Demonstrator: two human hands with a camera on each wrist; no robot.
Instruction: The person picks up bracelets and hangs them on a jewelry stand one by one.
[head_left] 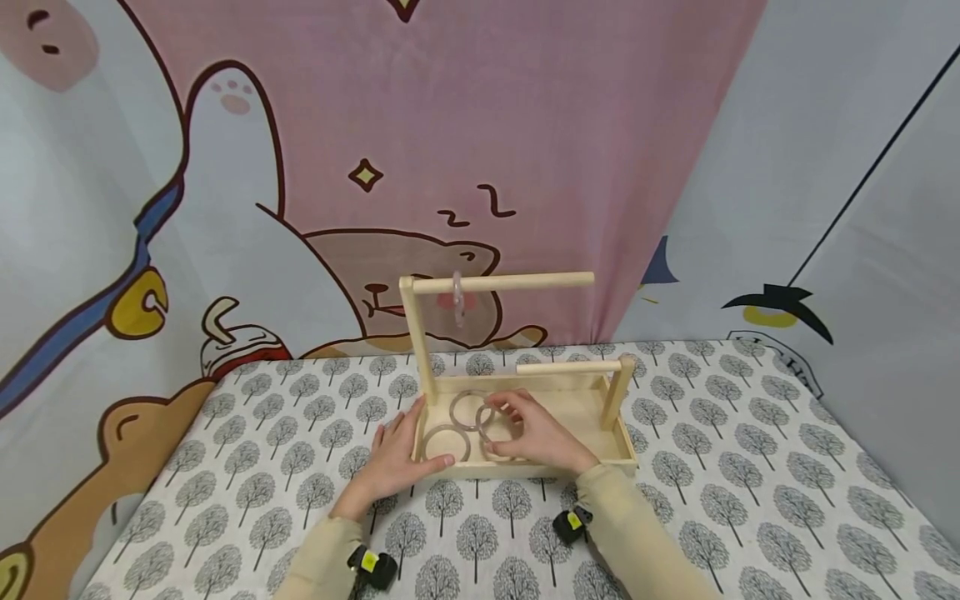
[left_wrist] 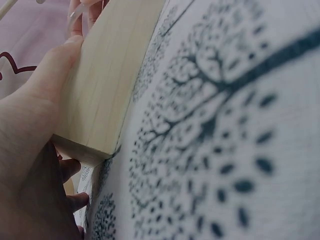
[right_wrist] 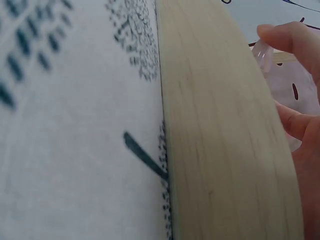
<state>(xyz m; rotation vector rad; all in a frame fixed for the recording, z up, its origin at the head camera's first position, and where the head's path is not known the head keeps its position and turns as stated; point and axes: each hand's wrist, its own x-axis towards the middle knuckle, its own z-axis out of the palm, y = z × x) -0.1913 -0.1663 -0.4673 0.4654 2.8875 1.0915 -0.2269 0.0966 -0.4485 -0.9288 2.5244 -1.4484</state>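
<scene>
My right hand [head_left: 540, 432] pinches a clear, pinkish bangle [head_left: 478, 431] between thumb and fingers, tilted up over the left part of a wooden tray stand [head_left: 525, 471]. In the right wrist view, the bangle [right_wrist: 263, 56] shows between the fingertips, partly hidden by the tray's wall. Two similar bangles lie inside the tray: one at the front left [head_left: 446, 427], another behind it [head_left: 452, 410]. With its thumb over the front wall and fingers along the left side, my left hand [head_left: 395, 460] holds the tray's corner. A further bangle [head_left: 459, 304] hangs from the tall bar [head_left: 525, 282].
A shorter wooden bar [head_left: 570, 367] reaches leftward from a post [head_left: 617, 396] at the tray's right end. Under the tray is a tree-print cloth [head_left: 300, 500]. A cartoon-print curtain [head_left: 600, 125] hangs behind the table.
</scene>
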